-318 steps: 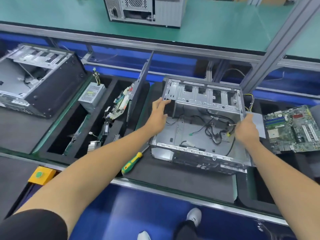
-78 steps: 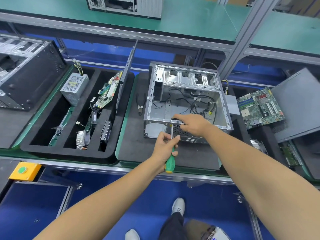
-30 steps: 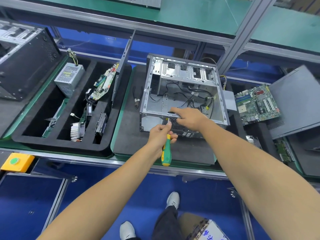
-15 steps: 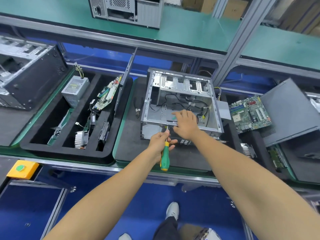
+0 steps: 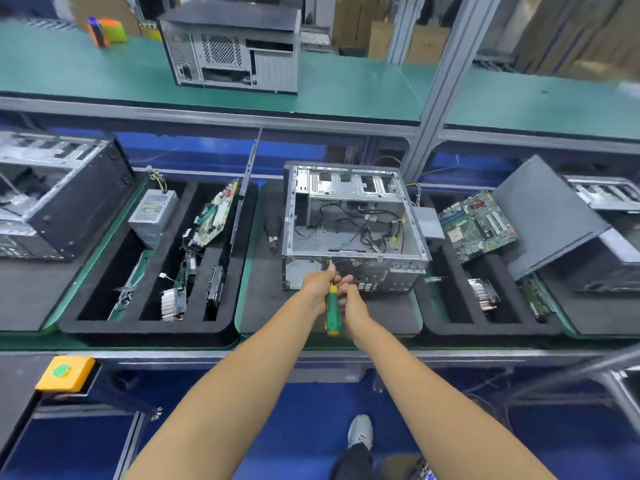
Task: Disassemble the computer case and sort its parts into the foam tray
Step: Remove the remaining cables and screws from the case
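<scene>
A person's left hand (image 5: 317, 284) grips a green-and-yellow screwdriver (image 5: 331, 313) by the upper part of its handle, fingers curled round it, the tip pointing up at the near wall of an open computer case (image 5: 349, 223). The right hand (image 5: 353, 303) sits just beside the handle with fingers curled toward it; whether it actually holds the tool cannot be told. The case lies on its side on a dark mat on the surface (image 5: 270, 299), its open side facing up, loose black cables lying inside. A pair of pliers (image 5: 272, 233) lies on the mat just left of the case. Further left, a black foam tray (image 5: 145, 327) holds a power supply (image 5: 152, 216) in its far-left slot, a circuit board (image 5: 214, 216) leaning in the middle slot, and a heat sink (image 5: 171, 303) at the near end. Right of the case, a second tray (image 5: 485, 327) carries a green motherboard (image 5: 478, 225), with a gray panel (image 5: 543, 216) leaning beside it. Another case (image 5: 232, 50) stands on the green shelf (image 5: 346, 88) above.
</scene>
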Action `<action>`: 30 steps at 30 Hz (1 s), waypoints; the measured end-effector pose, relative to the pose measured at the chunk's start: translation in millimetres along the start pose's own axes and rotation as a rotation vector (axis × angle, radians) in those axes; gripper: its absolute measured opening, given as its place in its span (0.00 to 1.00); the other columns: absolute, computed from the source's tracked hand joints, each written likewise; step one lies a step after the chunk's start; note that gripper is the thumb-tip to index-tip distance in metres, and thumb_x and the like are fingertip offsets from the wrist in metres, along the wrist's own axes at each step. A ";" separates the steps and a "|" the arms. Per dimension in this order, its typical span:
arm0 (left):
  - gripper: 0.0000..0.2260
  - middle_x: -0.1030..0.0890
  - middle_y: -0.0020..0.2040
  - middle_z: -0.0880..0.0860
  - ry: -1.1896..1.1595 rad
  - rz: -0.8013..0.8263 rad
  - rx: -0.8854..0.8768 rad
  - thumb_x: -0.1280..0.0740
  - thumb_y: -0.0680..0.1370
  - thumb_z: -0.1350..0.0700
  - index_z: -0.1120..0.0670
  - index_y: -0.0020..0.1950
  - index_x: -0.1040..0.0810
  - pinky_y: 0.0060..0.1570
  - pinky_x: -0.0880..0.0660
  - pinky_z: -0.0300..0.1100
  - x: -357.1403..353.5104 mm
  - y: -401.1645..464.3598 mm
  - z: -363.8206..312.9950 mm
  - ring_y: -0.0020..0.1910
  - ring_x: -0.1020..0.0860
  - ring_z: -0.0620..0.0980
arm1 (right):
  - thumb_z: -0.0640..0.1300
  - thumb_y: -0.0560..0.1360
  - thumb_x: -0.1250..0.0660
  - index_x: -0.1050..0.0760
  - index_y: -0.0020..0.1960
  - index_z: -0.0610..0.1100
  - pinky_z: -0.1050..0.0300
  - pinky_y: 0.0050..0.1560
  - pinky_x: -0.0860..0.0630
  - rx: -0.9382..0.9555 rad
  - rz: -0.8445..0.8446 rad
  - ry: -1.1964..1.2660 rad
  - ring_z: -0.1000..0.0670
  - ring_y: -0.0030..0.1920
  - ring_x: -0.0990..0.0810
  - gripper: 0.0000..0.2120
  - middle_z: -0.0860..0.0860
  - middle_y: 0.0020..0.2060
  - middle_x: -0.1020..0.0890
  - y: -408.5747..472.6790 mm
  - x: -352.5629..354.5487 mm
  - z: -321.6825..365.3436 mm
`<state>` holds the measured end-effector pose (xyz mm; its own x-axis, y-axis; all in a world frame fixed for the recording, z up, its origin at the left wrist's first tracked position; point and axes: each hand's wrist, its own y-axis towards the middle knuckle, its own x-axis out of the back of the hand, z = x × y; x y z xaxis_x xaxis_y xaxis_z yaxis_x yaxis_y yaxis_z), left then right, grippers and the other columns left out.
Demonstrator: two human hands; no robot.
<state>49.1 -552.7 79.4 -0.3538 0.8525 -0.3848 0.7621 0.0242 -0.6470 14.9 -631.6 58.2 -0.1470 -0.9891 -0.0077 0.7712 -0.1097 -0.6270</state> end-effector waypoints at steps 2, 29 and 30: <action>0.15 0.18 0.34 0.58 -0.024 -0.011 0.009 0.40 0.87 0.55 0.60 0.41 0.30 0.21 0.25 0.36 -3.6 -1.1 -0.4 0.22 0.21 0.46 | 0.54 0.82 0.45 0.27 0.46 0.43 0.54 0.37 0.25 -0.119 0.132 0.045 0.46 0.33 0.24 0.16 0.44 0.36 0.23 -8.1 1.7 -6.4; 0.08 0.19 0.37 0.57 0.312 -0.127 -0.112 0.34 0.84 0.58 0.61 0.48 0.22 0.27 0.22 0.40 -2.5 16.4 1.1 0.26 0.21 0.47 | 0.48 0.82 0.43 0.21 0.48 0.43 0.58 0.34 0.30 -0.184 0.222 0.197 0.52 0.29 0.21 0.14 0.47 0.33 0.16 -21.8 9.7 -19.7; 0.07 0.20 0.38 0.57 0.306 -0.106 -0.111 0.36 0.85 0.59 0.62 0.51 0.23 0.27 0.22 0.39 -2.7 15.7 0.0 0.25 0.21 0.46 | 0.47 0.82 0.41 0.21 0.50 0.43 0.58 0.35 0.30 -0.178 0.212 0.165 0.52 0.30 0.21 0.11 0.48 0.33 0.16 -20.5 10.0 -19.2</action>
<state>62.0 -554.6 70.3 -0.2673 0.9591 -0.0930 0.7901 0.1629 -0.5909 -14.3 -637.4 56.0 -0.1040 -0.9574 -0.2695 0.6774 0.1302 -0.7240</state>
